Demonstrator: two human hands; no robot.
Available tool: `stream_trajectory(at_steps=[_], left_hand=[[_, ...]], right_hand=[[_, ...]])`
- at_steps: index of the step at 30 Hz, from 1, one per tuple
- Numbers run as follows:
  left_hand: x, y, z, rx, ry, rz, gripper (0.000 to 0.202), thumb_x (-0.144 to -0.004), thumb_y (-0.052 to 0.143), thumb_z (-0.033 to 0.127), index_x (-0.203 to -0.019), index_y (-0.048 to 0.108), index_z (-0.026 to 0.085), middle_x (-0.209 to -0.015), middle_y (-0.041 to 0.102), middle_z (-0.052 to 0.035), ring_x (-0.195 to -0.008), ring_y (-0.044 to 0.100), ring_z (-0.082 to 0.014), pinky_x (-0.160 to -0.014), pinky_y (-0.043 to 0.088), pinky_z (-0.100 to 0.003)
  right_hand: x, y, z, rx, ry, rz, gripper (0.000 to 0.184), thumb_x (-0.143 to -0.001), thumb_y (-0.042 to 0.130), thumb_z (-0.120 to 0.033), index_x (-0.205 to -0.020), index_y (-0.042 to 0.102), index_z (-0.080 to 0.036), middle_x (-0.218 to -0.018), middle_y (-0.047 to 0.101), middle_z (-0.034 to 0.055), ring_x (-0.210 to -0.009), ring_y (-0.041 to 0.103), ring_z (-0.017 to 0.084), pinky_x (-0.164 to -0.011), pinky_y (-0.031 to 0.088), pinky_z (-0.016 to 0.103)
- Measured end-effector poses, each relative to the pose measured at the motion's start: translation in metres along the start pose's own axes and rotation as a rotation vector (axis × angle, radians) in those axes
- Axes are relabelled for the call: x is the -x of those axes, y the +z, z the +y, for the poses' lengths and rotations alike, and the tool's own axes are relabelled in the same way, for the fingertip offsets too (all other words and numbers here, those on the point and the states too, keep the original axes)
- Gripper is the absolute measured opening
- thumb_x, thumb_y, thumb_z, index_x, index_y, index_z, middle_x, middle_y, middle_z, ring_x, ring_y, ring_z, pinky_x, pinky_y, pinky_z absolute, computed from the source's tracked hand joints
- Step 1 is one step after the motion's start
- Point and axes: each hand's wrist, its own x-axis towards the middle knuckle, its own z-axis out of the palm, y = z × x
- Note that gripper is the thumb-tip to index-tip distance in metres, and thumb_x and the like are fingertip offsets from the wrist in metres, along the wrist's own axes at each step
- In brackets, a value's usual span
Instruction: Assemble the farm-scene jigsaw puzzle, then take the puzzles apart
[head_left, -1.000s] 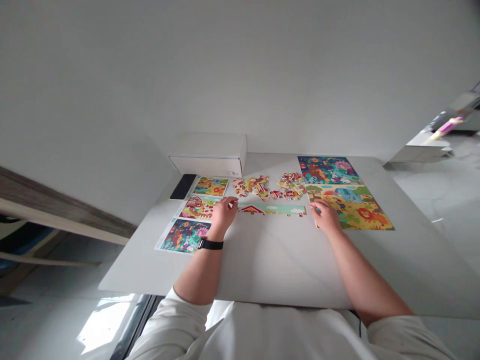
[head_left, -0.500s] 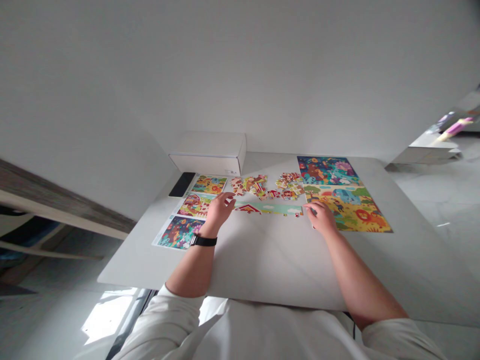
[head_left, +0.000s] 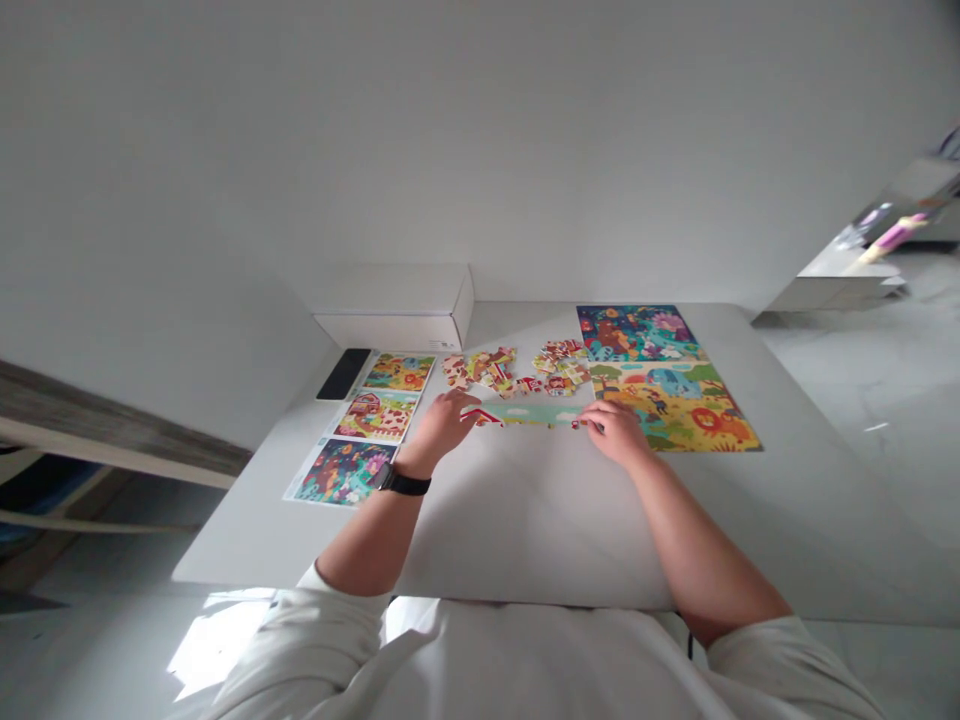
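A joined strip of puzzle pieces (head_left: pixel 529 412), pale blue with a red roof, lies across the middle of the white table (head_left: pixel 540 520). My left hand (head_left: pixel 442 425), with a black watch on its wrist, has its fingers curled onto the strip's left end. My right hand (head_left: pixel 616 430) rests fingers-down on the strip's right end. A heap of loose puzzle pieces (head_left: pixel 517 368) lies just behind the strip. Two finished puzzles, one dark blue (head_left: pixel 634 333) and one yellow-green (head_left: pixel 675 405), lie to the right of my right hand.
Three picture cards (head_left: pixel 367 415) lie in a column at the left, with a black phone (head_left: pixel 343 373) beside them. A white box (head_left: pixel 394 305) stands at the back left against the wall. Another white surface with pink objects (head_left: pixel 874 240) is at far right.
Both hands drew closer together along the strip, the right one sliding left from the yellow-green puzzle's edge to the strip's right end. The camera view shifted slightly.
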Motion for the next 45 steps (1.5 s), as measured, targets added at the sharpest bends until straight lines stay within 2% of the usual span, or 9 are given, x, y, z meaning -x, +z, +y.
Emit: stream_trajectory(at_steps=[3,9,18,24,26,31,35,40,45], left_hand=[[0.011,0.010,0.007,-0.032,0.046,-0.050,0.026,-0.102,0.063,0.031,-0.119,0.081,0.025,-0.122,0.077,-0.0096,-0.122,0.069,-0.0287,-0.114,0.053,-0.047],[0.017,0.017,0.007,-0.053,0.029,-0.065,0.029,-0.102,0.061,0.033,-0.122,0.080,0.027,-0.129,0.074,-0.0104,-0.127,0.066,-0.0289,-0.118,0.050,-0.049],[0.002,0.014,0.010,-0.060,0.017,-0.037,0.024,-0.100,0.064,0.029,-0.117,0.080,0.023,-0.123,0.076,-0.0122,-0.122,0.068,-0.0305,-0.114,0.053,-0.049],[-0.009,0.015,0.025,-0.036,-0.007,-0.029,0.039,-0.098,0.068,0.028,-0.137,0.072,0.023,-0.133,0.074,-0.0117,-0.126,0.068,-0.0302,-0.114,0.054,-0.046],[-0.010,0.016,0.024,-0.043,0.005,-0.031,0.039,-0.099,0.067,0.029,-0.138,0.072,0.023,-0.134,0.074,-0.0120,-0.127,0.067,-0.0302,-0.115,0.053,-0.047],[-0.013,0.018,0.007,-0.120,-0.029,-0.015,0.036,-0.099,0.066,0.030,-0.134,0.074,0.025,-0.141,0.070,-0.0117,-0.135,0.062,-0.0315,-0.121,0.048,-0.049],[-0.017,0.014,-0.014,-0.178,-0.120,-0.008,0.043,-0.100,0.065,0.034,-0.142,0.070,0.024,-0.147,0.066,-0.0138,-0.133,0.063,-0.0339,-0.119,0.049,-0.050],[-0.025,0.010,-0.038,-0.157,-0.150,0.023,0.047,-0.102,0.062,0.038,-0.146,0.064,0.021,-0.152,0.064,-0.0155,-0.141,0.059,-0.0351,-0.122,0.045,-0.052],[-0.027,0.011,-0.048,-0.103,-0.140,-0.002,0.048,-0.102,0.061,0.036,-0.147,0.063,0.019,-0.145,0.068,-0.0164,-0.136,0.063,-0.0341,-0.120,0.049,-0.050]], right_hand=[[0.001,0.000,-0.001,0.017,-0.008,-0.030,0.032,-0.093,0.063,-0.012,-0.105,0.086,-0.030,-0.113,0.081,0.0035,-0.104,0.071,0.026,-0.099,0.054,0.043],[0.001,0.002,-0.002,0.027,0.006,-0.049,0.030,-0.094,0.065,-0.017,-0.108,0.087,-0.032,-0.117,0.080,0.0047,-0.108,0.070,0.027,-0.102,0.053,0.046],[-0.003,0.001,-0.007,-0.043,0.020,0.024,0.029,-0.098,0.061,-0.021,-0.111,0.085,-0.029,-0.114,0.080,0.0065,-0.107,0.071,0.027,-0.102,0.055,0.046],[-0.005,-0.001,-0.004,-0.097,0.064,0.071,0.028,-0.098,0.059,-0.020,-0.107,0.084,-0.028,-0.108,0.080,0.0070,-0.103,0.073,0.026,-0.098,0.057,0.043],[-0.005,0.000,-0.002,-0.097,0.068,0.078,0.027,-0.098,0.059,-0.020,-0.107,0.084,-0.028,-0.107,0.081,0.0069,-0.103,0.074,0.026,-0.097,0.057,0.043],[-0.005,0.002,-0.001,-0.094,0.068,0.083,0.026,-0.097,0.060,-0.020,-0.104,0.084,-0.028,-0.106,0.082,0.0067,-0.101,0.074,0.026,-0.094,0.058,0.042],[-0.006,0.003,0.000,-0.113,0.069,0.096,0.026,-0.098,0.059,-0.022,-0.102,0.084,-0.028,-0.105,0.082,0.0064,-0.099,0.075,0.026,-0.095,0.058,0.042],[-0.006,0.003,0.002,-0.115,0.090,0.105,0.026,-0.097,0.059,-0.022,-0.101,0.084,-0.028,-0.103,0.083,0.0073,-0.099,0.075,0.027,-0.096,0.057,0.044],[-0.006,0.004,0.004,-0.124,0.086,0.100,0.027,-0.099,0.056,-0.022,-0.101,0.083,-0.027,-0.102,0.082,0.0072,-0.098,0.075,0.027,-0.096,0.058,0.044]])
